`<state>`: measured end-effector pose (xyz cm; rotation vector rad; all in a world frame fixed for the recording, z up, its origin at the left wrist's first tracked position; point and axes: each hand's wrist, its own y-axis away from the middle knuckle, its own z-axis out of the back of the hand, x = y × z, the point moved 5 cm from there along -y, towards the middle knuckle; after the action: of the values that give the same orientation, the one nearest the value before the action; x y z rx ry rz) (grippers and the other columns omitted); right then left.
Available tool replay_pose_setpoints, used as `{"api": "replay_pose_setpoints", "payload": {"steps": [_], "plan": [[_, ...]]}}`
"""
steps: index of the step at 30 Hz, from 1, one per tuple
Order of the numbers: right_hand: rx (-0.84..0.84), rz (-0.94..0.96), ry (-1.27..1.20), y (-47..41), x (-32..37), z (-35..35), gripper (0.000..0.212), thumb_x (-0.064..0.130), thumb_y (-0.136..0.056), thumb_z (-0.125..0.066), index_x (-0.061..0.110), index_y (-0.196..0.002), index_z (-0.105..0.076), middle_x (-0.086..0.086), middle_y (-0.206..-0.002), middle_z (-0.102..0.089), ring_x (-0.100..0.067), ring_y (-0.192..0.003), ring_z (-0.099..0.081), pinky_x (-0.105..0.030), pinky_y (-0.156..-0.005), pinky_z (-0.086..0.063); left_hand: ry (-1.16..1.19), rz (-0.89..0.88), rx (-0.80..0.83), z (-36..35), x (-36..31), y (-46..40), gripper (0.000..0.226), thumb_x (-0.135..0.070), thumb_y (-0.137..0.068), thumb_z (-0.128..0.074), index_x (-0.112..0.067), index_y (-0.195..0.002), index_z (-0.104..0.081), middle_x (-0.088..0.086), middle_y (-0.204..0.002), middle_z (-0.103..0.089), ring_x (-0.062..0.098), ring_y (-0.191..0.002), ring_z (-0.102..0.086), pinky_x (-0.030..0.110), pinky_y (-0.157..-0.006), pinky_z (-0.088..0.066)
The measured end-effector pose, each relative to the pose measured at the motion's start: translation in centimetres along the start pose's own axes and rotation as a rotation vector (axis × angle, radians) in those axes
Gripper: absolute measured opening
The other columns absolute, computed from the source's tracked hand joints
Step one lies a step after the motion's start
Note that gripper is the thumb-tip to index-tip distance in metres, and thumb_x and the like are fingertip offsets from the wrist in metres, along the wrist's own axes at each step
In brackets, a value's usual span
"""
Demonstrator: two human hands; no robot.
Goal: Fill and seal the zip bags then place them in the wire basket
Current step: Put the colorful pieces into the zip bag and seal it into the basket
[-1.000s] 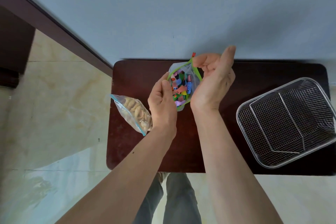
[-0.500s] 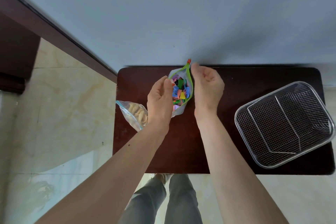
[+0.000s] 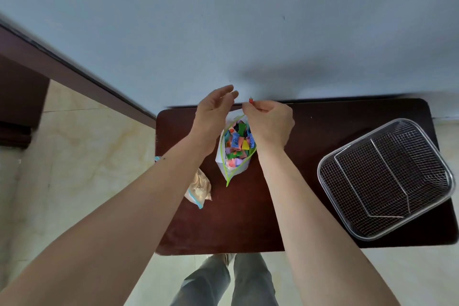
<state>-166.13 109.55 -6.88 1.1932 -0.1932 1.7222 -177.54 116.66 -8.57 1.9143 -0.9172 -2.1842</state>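
Against the blue wall — a dark table, tiled floor.

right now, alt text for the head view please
The right hand pinches the red slider of a green-edged zip bag of colourful candies, still open, on a dark table; the left hand hovers open. An empty wire basket sits right.
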Motion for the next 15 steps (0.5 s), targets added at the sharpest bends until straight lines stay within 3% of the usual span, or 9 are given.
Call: {"api": "replay_pose_setpoints", "payload": {"steps": [3,6,9,13,15], "plan": [[0.033,0.046,-0.001,-0.1,0.1,0.5,0.02,0.03,-0.083,-0.071,0.016,-0.095,-0.079,0.003,-0.089,-0.078,-0.012,-0.083,-0.071,-0.02,-0.068,-0.049,-0.007,-0.024,0.079,-0.4,0.1,-0.6,0.029,-0.01,-0.1,-0.047,-0.005,-0.126,-0.059,0.013,-0.13,-0.064,0.027,-0.124,-0.059,0.039,-0.109,-0.045],[0.077,0.083,-0.014,-0.4,0.3,0.9,0.019,0.029,-0.081,-0.072,0.017,-0.094,-0.079,0.004,-0.088,-0.078,-0.011,-0.086,-0.071,-0.024,-0.074,-0.055,-0.021,-0.039,0.147,-0.8,-0.2,-0.6,0.027,-0.007,-0.1,-0.047,-0.005,-0.122,-0.062,0.014,-0.125,-0.066,0.026,-0.121,-0.061,0.035,-0.108,-0.047],[0.138,0.137,-0.053,-0.4,0.9,1.3,0.017,0.025,-0.08,-0.074,0.016,-0.094,-0.079,0.004,-0.084,-0.078,-0.009,-0.083,-0.071,-0.028,-0.081,-0.057,0.008,-0.063,0.193,-1.1,-0.6,-0.5,0.026,-0.006,-0.1,-0.048,0.0,-0.12,-0.063,0.017,-0.116,-0.067,0.021,-0.107,-0.065,0.024,-0.095,-0.052],[0.184,0.182,-0.053,-0.5,1.2,1.7,0.014,0.026,-0.079,-0.073,0.019,-0.09,-0.08,0.018,-0.067,-0.07,0.0,-0.071,-0.067,-0.019,-0.071,-0.052,0.039,-0.109,0.186,-1.1,-1.1,-0.8,0.018,-0.005,-0.097,-0.053,0.001,-0.104,-0.068,0.005,-0.092,-0.072,0.007,-0.082,-0.068,0.015,-0.078,-0.052],[0.195,0.19,-0.065,-0.7,1.2,1.8,0.013,0.027,-0.079,-0.073,0.02,-0.087,-0.08,0.015,-0.067,-0.071,0.0,-0.068,-0.066,-0.019,-0.068,-0.051,0.061,-0.117,0.17,-1.1,-1.1,-0.9,0.015,-0.004,-0.095,-0.055,-0.002,-0.095,-0.07,0.0,-0.084,-0.073,0.006,-0.077,-0.067,0.016,-0.076,-0.053]]}}
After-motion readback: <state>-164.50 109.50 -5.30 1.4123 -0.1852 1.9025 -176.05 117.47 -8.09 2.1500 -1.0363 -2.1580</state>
